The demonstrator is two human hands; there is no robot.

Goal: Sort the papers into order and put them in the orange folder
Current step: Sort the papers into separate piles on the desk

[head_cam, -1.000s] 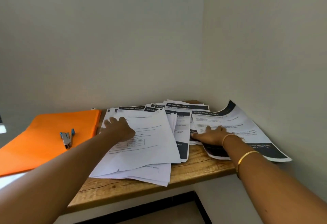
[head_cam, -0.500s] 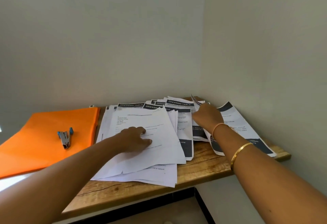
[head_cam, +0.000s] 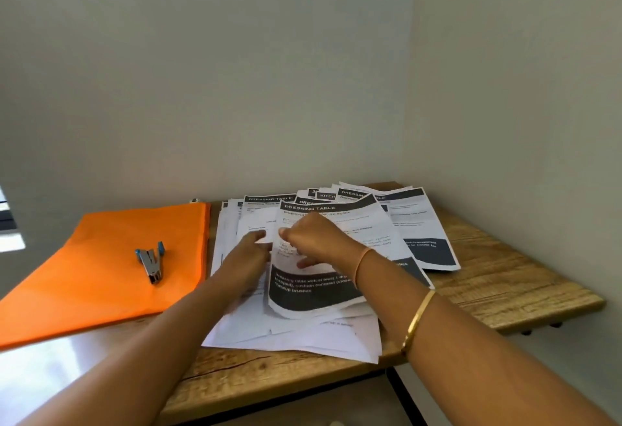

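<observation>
Papers (head_cam: 303, 334) lengthwise, headings toward the wall (head_cam: 235, 88)

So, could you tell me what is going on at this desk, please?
A person is sorting printed papers on a wooden desk. The right hand grips a DRESSING TABLE sheet just above the loose pile of papers, and the left hand lies on the pile with its fingers at that sheet's left edge. The orange folder lies flat to the left with a stapler on top.
</observation>
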